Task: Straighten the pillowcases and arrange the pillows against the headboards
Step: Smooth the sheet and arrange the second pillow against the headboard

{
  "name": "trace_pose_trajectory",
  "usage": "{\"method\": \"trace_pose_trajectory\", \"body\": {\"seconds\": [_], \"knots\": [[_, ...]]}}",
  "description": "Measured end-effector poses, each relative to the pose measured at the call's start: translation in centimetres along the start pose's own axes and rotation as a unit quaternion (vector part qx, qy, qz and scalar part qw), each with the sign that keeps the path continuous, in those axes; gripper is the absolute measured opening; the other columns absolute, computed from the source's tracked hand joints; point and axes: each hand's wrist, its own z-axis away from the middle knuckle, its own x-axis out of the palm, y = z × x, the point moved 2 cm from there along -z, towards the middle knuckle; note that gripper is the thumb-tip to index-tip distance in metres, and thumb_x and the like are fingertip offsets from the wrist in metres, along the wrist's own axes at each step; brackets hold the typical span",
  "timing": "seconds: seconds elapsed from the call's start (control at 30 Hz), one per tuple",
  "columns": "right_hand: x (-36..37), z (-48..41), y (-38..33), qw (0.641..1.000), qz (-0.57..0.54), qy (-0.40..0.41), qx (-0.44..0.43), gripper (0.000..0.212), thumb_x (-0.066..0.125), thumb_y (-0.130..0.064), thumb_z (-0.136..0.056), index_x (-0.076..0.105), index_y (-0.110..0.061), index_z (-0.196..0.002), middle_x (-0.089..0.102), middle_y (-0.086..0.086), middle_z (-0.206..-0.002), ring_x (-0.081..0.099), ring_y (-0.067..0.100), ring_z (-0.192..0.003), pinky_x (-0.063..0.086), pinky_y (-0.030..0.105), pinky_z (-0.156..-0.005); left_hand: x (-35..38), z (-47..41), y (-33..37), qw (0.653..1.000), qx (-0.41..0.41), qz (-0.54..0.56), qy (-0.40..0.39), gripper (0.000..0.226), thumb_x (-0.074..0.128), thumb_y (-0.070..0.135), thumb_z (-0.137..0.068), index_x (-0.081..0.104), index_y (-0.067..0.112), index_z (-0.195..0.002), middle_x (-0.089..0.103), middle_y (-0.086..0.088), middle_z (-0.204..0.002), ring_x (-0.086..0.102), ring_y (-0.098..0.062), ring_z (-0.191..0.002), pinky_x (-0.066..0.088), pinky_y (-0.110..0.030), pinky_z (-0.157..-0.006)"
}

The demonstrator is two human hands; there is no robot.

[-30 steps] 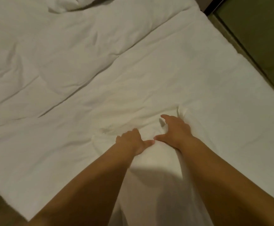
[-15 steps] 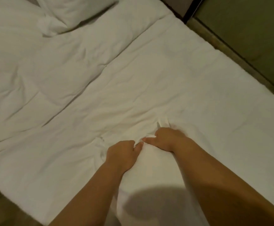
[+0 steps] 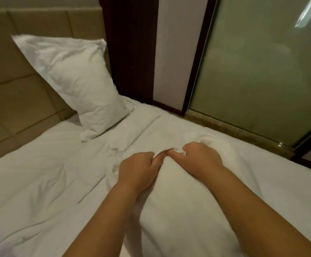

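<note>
White rumpled duvet (image 3: pixel 39 182) surrounds; upper-left pillow (image 3: pixel 77 80) leans on headboard (image 3: pixel 12 89); left hand (image 3: pixel 138 169) and right hand (image 3: pixel 197 158) clutch near pillow (image 3: pixel 178 201).

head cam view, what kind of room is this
Likely a hotel bedroom: a bed in plain white linen, a padded tan headboard with a pillow leaning on it, and a frosted glass partition beside the bed.

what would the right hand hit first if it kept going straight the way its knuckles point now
Probably only the white duvet ahead, then the bed's far edge and the stone ledge below the frosted glass panel. The right hand is shut on the held pillow; depth is unclear.
</note>
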Motion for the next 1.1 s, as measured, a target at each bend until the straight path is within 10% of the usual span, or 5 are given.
{"method": "trace_pose_trajectory", "body": {"seconds": [0.27,0.57,0.8,0.93,1.1], "knots": [[-14.8,8.2,-10.3,0.932,-0.093,0.288,-0.199,0.052,0.037,-0.06,-0.091,0.05,-0.021,-0.058,0.049,-0.007,-0.055,0.046,0.01,-0.051,0.025,0.024,-0.045,-21.3,4.5,4.7,0.929,0.149,-0.167,0.294,0.054,0.027,0.058,-0.096,0.051,0.025,-0.061,0.053,0.005,-0.058,0.05,-0.018,-0.05,0.042,-0.03,-0.051],[-11.5,11.6,-21.2,0.882,-0.171,0.289,-0.329,0.051,0.032,-0.061,-0.086,0.031,-0.025,-0.05,0.05,-0.004,-0.052,0.042,0.016,-0.047,0.026,0.026,-0.051,-29.6,13.9,-2.8,0.848,0.193,-0.328,0.368,0.06,0.029,0.052,-0.095,0.064,0.019,-0.058,0.062,0.001,-0.055,0.056,-0.02,-0.046,0.038,-0.025,-0.052],[-2.7,11.1,-28.4,0.914,0.015,0.103,-0.391,0.048,0.029,-0.064,-0.091,0.05,-0.023,-0.101,0.067,0.002,-0.094,0.062,0.018,-0.079,0.052,0.036,-0.074,-27.6,17.0,-15.0,0.924,0.122,-0.25,0.263,0.065,0.021,0.066,-0.092,0.06,0.026,-0.058,0.055,0.011,-0.051,0.041,-0.005,-0.043,0.024,-0.013,-0.046],[4.7,9.9,-30.7,0.907,0.172,-0.075,-0.378,0.075,0.047,-0.075,-0.077,0.034,-0.028,-0.134,0.051,0.004,-0.128,0.049,0.024,-0.114,0.042,0.043,-0.097,-22.8,19.4,-24.9,0.976,-0.054,-0.113,0.177,0.078,0.009,0.082,-0.076,0.06,0.023,-0.066,0.058,0.008,-0.062,0.053,-0.006,-0.057,0.044,-0.024,-0.059],[7.6,9.3,-34.9,0.916,0.174,-0.048,-0.358,0.094,0.054,-0.08,-0.064,0.031,-0.026,-0.137,0.04,0.002,-0.142,0.035,0.025,-0.131,0.024,0.052,-0.111,-24.6,20.4,-30.1,0.981,-0.017,-0.094,0.168,0.062,0.024,0.072,-0.084,0.055,0.022,-0.066,0.053,0.008,-0.063,0.049,-0.007,-0.059,0.036,-0.024,-0.056]]}}
